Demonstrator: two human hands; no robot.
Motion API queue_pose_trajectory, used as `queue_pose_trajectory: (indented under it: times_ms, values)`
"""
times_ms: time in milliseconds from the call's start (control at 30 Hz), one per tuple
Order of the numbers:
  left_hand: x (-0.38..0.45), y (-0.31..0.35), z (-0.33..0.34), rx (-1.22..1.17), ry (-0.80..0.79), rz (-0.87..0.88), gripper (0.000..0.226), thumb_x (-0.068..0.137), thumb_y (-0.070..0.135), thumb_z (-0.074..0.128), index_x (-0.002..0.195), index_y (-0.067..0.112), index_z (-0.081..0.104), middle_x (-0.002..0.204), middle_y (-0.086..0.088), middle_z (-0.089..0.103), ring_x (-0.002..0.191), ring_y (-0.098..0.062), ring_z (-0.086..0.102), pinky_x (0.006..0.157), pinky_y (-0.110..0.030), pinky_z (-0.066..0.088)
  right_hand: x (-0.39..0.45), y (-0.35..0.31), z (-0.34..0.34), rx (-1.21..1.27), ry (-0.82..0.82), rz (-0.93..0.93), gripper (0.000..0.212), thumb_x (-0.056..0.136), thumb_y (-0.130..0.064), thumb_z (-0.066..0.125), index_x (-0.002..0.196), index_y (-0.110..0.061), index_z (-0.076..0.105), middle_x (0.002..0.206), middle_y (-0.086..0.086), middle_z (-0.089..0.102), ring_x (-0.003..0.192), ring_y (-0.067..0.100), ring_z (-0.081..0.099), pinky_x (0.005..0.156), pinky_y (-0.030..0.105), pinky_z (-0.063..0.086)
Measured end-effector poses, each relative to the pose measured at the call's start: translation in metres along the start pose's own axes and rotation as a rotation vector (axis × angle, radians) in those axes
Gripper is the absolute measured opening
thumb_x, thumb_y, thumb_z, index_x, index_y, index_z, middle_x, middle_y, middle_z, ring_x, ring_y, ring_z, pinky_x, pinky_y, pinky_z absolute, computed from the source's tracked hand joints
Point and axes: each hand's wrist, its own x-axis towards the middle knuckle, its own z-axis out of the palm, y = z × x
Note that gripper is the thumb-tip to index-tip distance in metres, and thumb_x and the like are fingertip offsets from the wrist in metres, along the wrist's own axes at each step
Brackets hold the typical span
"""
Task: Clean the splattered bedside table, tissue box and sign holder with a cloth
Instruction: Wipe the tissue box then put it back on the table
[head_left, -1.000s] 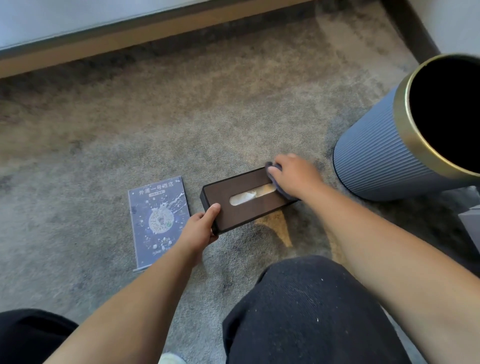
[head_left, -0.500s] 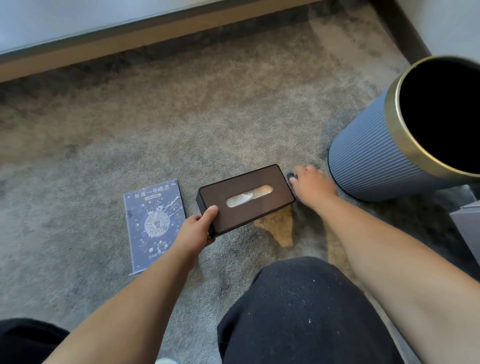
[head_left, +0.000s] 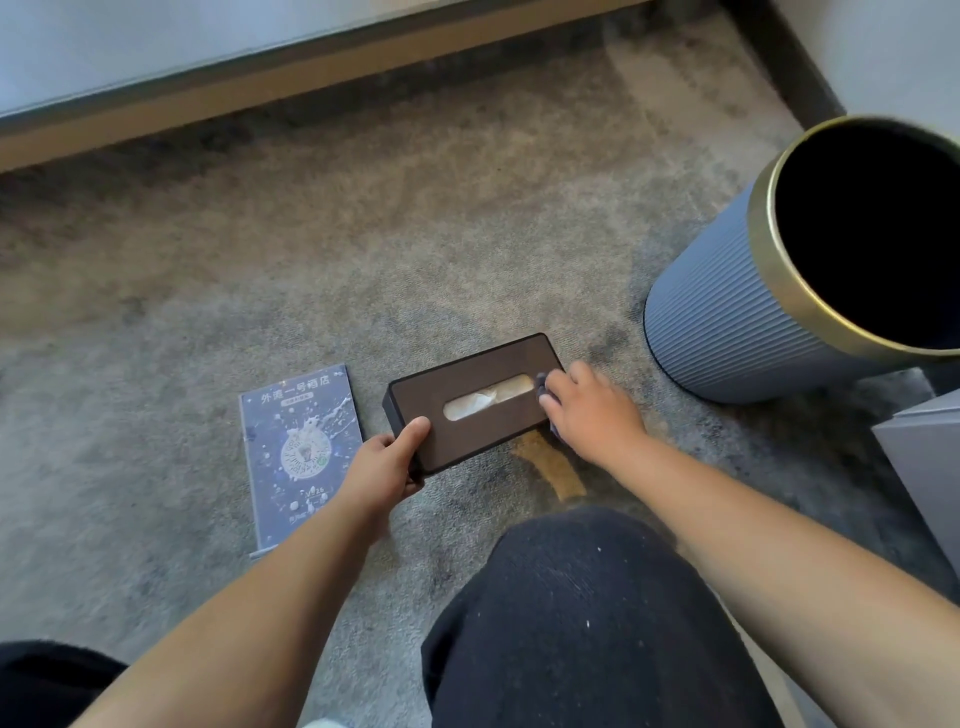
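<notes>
A dark brown tissue box (head_left: 457, 384) lies flat on the grey carpet, a tissue showing in its slot. My left hand (head_left: 387, 465) grips its near-left corner, thumb on top. At the box's right end my right hand (head_left: 589, 410) presses a dark blue cloth (head_left: 541, 387), which is mostly hidden under the fingers. Left of the box lies the clear sign holder (head_left: 298, 441), flat on the carpet, its blue insert covered in white splatters. The bedside table is not clearly in view.
A ribbed blue-grey bin with a gold rim (head_left: 727, 322) stands close to the right of the box. A grey object's corner (head_left: 924, 457) sits at the right edge. A wooden base runs along the top (head_left: 311, 78). My dark-trousered knee (head_left: 571, 597) is below the box.
My right hand with the cloth slid off the box's right end to the carpet, and is now back on that end. My left hand kept its grip on the near-left corner.
</notes>
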Motion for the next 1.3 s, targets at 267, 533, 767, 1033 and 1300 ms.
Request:
queue_pose_trajectory:
  times_ms: [267,533,767,1033,1300]
  values:
    - [-0.005,0.013,0.003,-0.055,-0.027,-0.053,0.039,0.085,0.047,0.067,0.102,0.013,0.061,0.098,-0.007,0.064,0.086,-0.023,0.064,0.079,-0.037,0.056,-0.054,0.025,0.011,0.347,-0.227,0.363,0.022,0.097,-0.040,0.042,0.089,-0.023,0.053,0.099,0.003,0.056,0.083,0.020,0.056,0.074,0.038,0.049]
    - [-0.012,0.028,0.012,-0.166,-0.044,-0.180,0.049,0.086,0.055,0.057,0.113,0.013,0.060,0.096,-0.009,0.065,0.079,-0.022,0.064,0.069,-0.036,0.053,-0.052,0.000,-0.018,0.661,0.020,0.485,0.021,0.095,-0.045,0.042,0.085,-0.030,0.052,0.085,-0.006,0.059,0.079,0.015,0.058,0.060,0.031,0.042]
    - [-0.009,0.033,0.012,-0.154,0.007,-0.190,0.048,0.085,0.057,0.057,0.106,0.014,0.061,0.097,-0.010,0.068,0.078,-0.023,0.067,0.069,-0.035,0.056,-0.020,-0.052,-0.037,0.182,0.187,-0.038,0.027,0.094,-0.045,0.046,0.093,-0.021,0.057,0.094,-0.003,0.052,0.084,0.016,0.050,0.070,0.032,0.045]
    - [-0.010,0.046,0.020,-0.242,-0.017,-0.272,0.044,0.088,0.057,0.052,0.086,0.014,0.064,0.070,-0.005,0.066,0.057,-0.017,0.063,0.059,-0.028,0.053,-0.021,-0.106,-0.024,0.077,0.497,-0.507,0.024,0.090,-0.037,0.059,0.088,-0.014,0.063,0.089,0.008,0.059,0.076,0.026,0.050,0.062,0.037,0.037]
    - [-0.013,0.062,0.019,-0.284,-0.059,-0.416,0.052,0.089,0.061,0.047,0.098,0.011,0.059,0.058,-0.006,0.063,0.063,-0.019,0.067,0.065,-0.032,0.049,0.010,-0.083,-0.016,0.023,0.530,-0.429,0.023,0.088,-0.034,0.061,0.094,-0.018,0.046,0.090,0.011,0.056,0.075,0.027,0.048,0.061,0.036,0.038]
